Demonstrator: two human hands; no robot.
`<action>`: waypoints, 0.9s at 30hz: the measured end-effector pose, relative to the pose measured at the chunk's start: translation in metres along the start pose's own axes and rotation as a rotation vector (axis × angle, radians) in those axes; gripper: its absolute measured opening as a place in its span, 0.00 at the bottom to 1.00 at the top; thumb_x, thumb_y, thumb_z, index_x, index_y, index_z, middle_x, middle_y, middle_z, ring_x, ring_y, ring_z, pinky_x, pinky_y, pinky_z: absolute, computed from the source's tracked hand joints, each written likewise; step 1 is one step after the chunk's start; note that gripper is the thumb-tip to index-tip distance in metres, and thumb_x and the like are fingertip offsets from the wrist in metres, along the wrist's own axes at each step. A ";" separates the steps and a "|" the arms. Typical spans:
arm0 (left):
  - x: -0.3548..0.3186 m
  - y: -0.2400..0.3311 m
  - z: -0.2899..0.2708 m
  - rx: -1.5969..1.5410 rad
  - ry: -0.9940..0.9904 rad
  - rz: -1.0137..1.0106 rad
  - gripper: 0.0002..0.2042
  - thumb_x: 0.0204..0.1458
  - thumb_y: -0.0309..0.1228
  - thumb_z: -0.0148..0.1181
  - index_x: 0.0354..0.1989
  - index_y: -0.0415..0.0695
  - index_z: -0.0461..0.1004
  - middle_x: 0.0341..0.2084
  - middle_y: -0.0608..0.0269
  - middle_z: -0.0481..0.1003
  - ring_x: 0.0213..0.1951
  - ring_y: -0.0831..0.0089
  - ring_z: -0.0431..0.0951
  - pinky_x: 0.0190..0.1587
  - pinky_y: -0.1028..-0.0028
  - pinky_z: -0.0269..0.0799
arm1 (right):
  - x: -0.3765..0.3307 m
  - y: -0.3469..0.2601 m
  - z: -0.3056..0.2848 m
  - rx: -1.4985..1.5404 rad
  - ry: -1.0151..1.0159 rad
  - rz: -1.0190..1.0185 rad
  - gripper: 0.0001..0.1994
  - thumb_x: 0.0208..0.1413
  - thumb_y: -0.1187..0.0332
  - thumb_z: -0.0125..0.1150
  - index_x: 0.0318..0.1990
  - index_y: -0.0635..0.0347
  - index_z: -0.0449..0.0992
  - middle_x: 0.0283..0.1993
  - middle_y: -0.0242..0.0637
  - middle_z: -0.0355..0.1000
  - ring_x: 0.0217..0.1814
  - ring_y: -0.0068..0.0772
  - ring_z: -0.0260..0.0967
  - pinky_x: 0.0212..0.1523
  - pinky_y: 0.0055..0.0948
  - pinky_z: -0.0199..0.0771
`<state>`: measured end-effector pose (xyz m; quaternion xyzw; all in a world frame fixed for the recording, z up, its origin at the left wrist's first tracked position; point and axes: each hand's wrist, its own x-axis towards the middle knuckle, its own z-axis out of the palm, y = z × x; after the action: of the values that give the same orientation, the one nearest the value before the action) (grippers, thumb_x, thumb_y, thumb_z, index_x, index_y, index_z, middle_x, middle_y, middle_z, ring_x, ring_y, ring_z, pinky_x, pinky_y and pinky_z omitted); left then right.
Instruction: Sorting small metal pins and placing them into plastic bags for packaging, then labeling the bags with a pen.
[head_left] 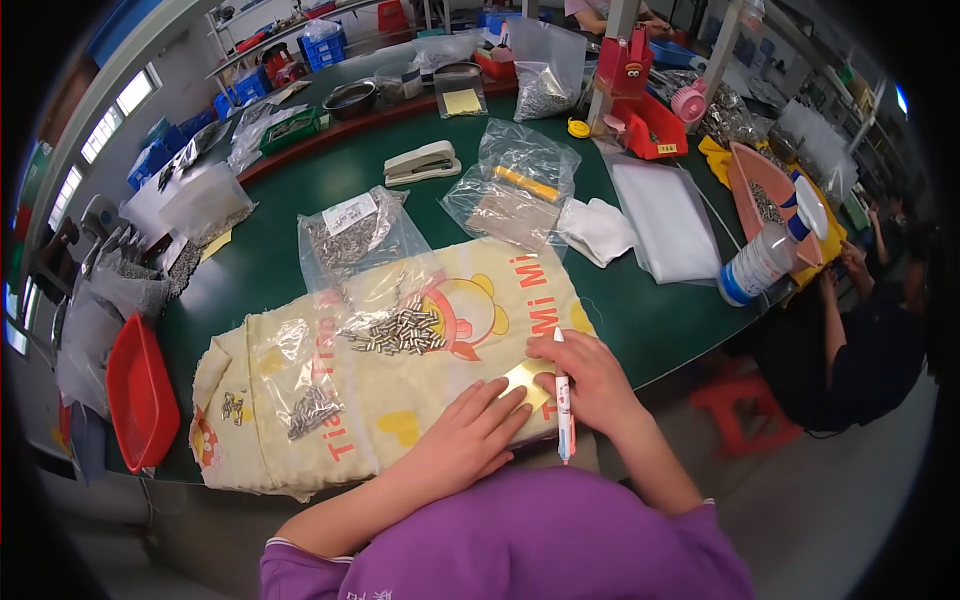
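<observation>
My left hand (468,428) lies with its fingers stretched out over a small yellow slip of paper (522,380) on a pale yellow printed cloth (400,400). Closed around a white pen (563,405) is my right hand (590,375), at the slip's right edge; the pen stands nearly upright in this view. A loose pile of short silvery metal pins (402,328) rests on the cloth beyond my left hand. Farther left lies a clear bag of similar pins (315,408), with a few loose metal pieces (232,408) beside it.
A larger bag of metal parts (350,235) overlaps the cloth's far edge. Behind are a stapler (422,163), a plastic bag with a yellow cutter (525,185) and a white rag (597,232). A red tray (140,395) stands left, a spray bottle (757,265) right. Another person (850,350) sits at far right.
</observation>
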<state>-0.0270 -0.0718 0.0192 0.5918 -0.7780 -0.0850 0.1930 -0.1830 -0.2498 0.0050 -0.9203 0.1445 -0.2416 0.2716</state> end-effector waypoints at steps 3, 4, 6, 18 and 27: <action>0.003 -0.001 0.001 0.018 0.011 0.008 0.29 0.50 0.36 0.64 0.60 0.39 0.66 0.61 0.52 0.64 0.64 0.52 0.61 0.65 0.52 0.59 | 0.002 -0.001 -0.003 0.024 -0.009 0.023 0.19 0.47 0.71 0.69 0.50 0.51 0.76 0.49 0.35 0.75 0.52 0.43 0.70 0.54 0.39 0.68; 0.004 -0.001 0.000 0.016 0.006 0.010 0.29 0.50 0.36 0.64 0.60 0.39 0.66 0.61 0.52 0.64 0.64 0.52 0.61 0.65 0.52 0.59 | 0.002 -0.001 -0.004 0.033 -0.017 0.031 0.19 0.47 0.71 0.69 0.49 0.51 0.77 0.48 0.35 0.76 0.51 0.43 0.70 0.53 0.39 0.68; 0.008 -0.001 -0.002 0.010 0.022 0.015 0.26 0.50 0.36 0.64 0.56 0.38 0.69 0.57 0.51 0.66 0.62 0.52 0.64 0.62 0.54 0.63 | 0.004 -0.001 -0.003 0.017 0.000 0.023 0.19 0.47 0.72 0.69 0.49 0.51 0.77 0.48 0.35 0.76 0.50 0.43 0.70 0.52 0.39 0.68; 0.017 -0.017 0.011 -0.187 0.113 0.091 0.25 0.49 0.37 0.66 0.52 0.35 0.71 0.54 0.49 0.68 0.60 0.52 0.67 0.60 0.59 0.67 | 0.009 -0.014 -0.011 0.706 0.202 0.176 0.20 0.66 0.57 0.55 0.57 0.63 0.69 0.52 0.45 0.73 0.57 0.33 0.71 0.57 0.32 0.72; 0.011 -0.020 0.016 -0.194 0.091 0.076 0.28 0.48 0.37 0.65 0.56 0.36 0.70 0.57 0.50 0.66 0.63 0.54 0.63 0.64 0.59 0.63 | 0.029 -0.026 -0.008 -0.071 0.006 0.175 0.15 0.48 0.76 0.67 0.45 0.56 0.76 0.40 0.37 0.75 0.38 0.42 0.73 0.39 0.35 0.74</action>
<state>-0.0179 -0.0895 -0.0005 0.5436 -0.7785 -0.1257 0.2876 -0.1595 -0.2437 0.0362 -0.9124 0.2335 -0.2147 0.2586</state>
